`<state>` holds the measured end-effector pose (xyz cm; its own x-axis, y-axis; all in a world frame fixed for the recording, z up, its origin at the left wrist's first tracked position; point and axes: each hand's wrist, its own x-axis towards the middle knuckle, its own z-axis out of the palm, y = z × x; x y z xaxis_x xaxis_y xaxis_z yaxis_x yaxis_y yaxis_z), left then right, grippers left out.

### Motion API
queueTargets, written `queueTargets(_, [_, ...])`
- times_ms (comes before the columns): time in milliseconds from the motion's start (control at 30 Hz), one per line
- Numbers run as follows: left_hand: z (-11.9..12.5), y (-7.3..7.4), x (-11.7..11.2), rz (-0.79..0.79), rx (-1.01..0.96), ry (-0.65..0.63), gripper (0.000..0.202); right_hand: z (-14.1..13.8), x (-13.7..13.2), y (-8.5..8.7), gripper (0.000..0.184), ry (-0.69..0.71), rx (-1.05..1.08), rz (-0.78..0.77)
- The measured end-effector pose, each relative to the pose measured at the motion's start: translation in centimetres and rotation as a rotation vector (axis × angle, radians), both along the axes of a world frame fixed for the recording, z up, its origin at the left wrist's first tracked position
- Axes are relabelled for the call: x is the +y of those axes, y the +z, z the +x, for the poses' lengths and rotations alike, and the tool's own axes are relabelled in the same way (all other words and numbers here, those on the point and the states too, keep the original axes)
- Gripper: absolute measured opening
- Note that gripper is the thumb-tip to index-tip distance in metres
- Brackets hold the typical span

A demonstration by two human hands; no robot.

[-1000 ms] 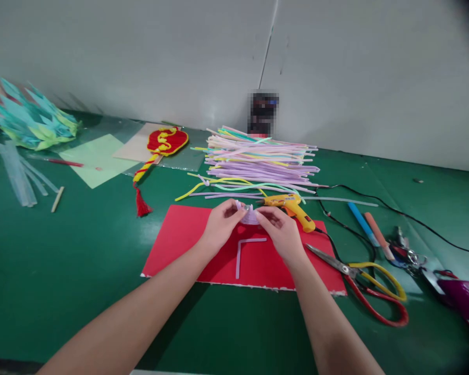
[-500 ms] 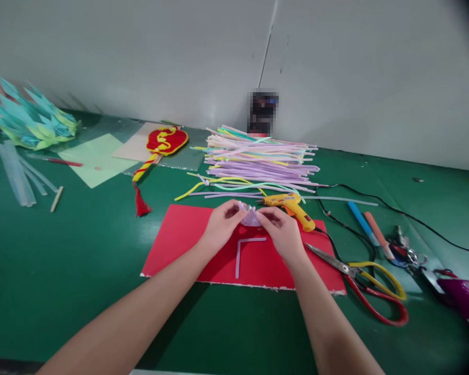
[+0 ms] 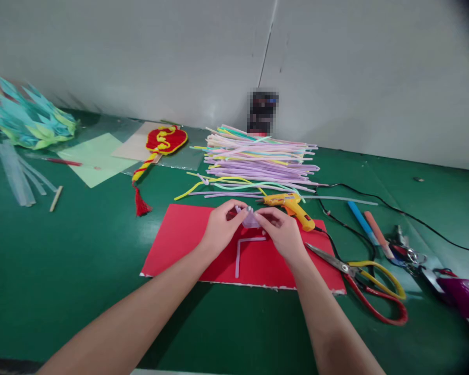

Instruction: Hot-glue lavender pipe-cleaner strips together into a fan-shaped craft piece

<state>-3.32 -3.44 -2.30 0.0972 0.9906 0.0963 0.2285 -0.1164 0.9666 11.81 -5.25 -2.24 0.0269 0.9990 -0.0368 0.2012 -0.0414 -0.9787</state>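
A small bundle of bent lilac pipe cleaner [image 3: 250,219] is held between my two hands, above the red board [image 3: 180,245]. My left hand [image 3: 223,221] pinches its left side, thumb and fingers closed. On the right side, my right hand [image 3: 279,229] grips it between thumb and forefinger. The fingers partly cover the bundle, so its full shape is hidden. Below the hands, a lilac pipe cleaner bent at a right angle [image 3: 238,258] lies on the board. A yellow glue gun [image 3: 289,203] rests just beyond my right hand.
Behind the board lies a pile of pastel pipe cleaners [image 3: 258,161]. Scissors [image 3: 352,271] lie at right, beside two markers [image 3: 363,221] and the glue gun's black cord. A red tasselled fan [image 3: 167,141], green paper [image 3: 97,159] and clear glue sticks [image 3: 15,174] are at left.
The lilac bundle has been turned slightly between my fingers, and its shape looks more folded. Both hands stay in nearly the same place.
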Motion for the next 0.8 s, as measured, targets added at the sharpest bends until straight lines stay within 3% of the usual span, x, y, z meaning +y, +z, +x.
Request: queueTargets(800, [-0.18,-0.11,0.12,0.007,-0.012,-0.068,0.011,0.13,0.10,0.01,0.016,0.002,0.004,0.030])
